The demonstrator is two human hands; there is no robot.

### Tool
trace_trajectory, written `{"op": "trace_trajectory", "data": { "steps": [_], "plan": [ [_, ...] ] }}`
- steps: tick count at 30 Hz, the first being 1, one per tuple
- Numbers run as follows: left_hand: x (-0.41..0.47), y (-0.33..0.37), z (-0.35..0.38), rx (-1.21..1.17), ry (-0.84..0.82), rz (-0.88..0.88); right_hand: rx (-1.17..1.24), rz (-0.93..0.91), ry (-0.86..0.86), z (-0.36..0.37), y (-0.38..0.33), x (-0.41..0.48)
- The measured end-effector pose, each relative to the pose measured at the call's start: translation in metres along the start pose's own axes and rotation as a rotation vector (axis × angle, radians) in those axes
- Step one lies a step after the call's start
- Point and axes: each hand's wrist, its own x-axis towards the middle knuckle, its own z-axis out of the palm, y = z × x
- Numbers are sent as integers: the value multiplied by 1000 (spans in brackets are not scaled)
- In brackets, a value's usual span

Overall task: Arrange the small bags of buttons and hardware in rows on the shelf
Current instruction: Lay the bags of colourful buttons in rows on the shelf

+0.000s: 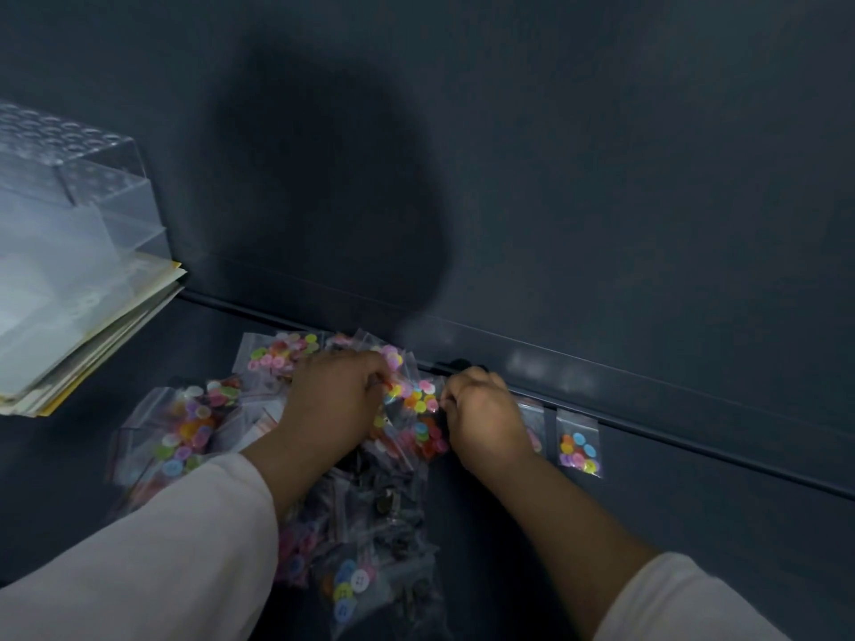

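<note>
Downward from the head view, a dark grey shelf (694,525) fills the lower half, matte and dimly lit; behind it rises a back wall (601,178) of the same dark grey, and a thin raised lip (647,402) runs slantwise where the two meet; a large soft shadow (324,201) lies on the wall above the hands.

At the far left a clear acrylic holder (83,178) with rows of round holes in its top sits on a slanted stack of papers (92,344), white and yellow at the edges.

On the shelf in front of the person lies a loose pile of small clear bags (185,437), most holding bright buttons; the hardware bags (384,497), dark and metallic, lie in the middle of it.

The left hand (337,404) has its fingers curled down into the top of the pile, gripping a bag of buttons (416,400); the right hand (486,418), fingers also curled, pinches that same bag's right edge.

Just right of the right hand, close to the lip, a lone button bag (579,448) lies flat; a second bag (535,416) beside it is half hidden by the hand.

Pale sleeves (162,548) cover both forearms.
</note>
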Motion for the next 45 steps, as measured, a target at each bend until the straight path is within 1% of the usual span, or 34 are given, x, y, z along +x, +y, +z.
{"op": "trace_trajectory", "data": {
  "steps": [3,5,7,10,16,18,19,21,24,28,31,32,35,37,41,45],
  "plan": [
    [-1,6,-5,-114,23,-33,37,46,25,-11,-2,-6],
    [-3,10,-8,-154,44,-62,101,119,49,-18,-4,-7],
    [-4,12,-10,-190,57,-114,137,223,4,-21,-7,-5],
    [-5,17,-13,-316,39,-211,132,336,-97,-21,-11,0],
    [-6,23,-12,-453,19,-300,109,415,-198,-20,-26,15],
    [-6,20,-11,-550,-1,-356,108,409,-189,-21,-28,14],
    [-6,18,-11,-612,-12,-383,130,400,-158,-21,-27,13],
    [-6,18,-12,-727,-11,-428,232,368,-53,-22,-25,10],
    [-5,29,-18,-852,-2,-490,495,331,94,-27,-19,3],
    [-5,53,-22,-1006,-55,-545,817,356,145,-46,-3,-18],
    [-7,76,-15,-1042,-106,-556,1065,416,151,-67,18,-42],
    [-9,86,-11,-1054,-138,-558,1106,441,146,-74,26,-51],
    [-16,116,5,-1017,-253,-511,1136,501,174,-91,58,-76],
    [-20,135,20,-987,-298,-480,1159,539,196,-99,79,-91],
    [-29,171,48,-997,-379,-461,1228,627,181,-110,119,-120],
    [-35,201,76,-893,-375,-409,1143,743,241,-109,155,-135]
  ]
}}
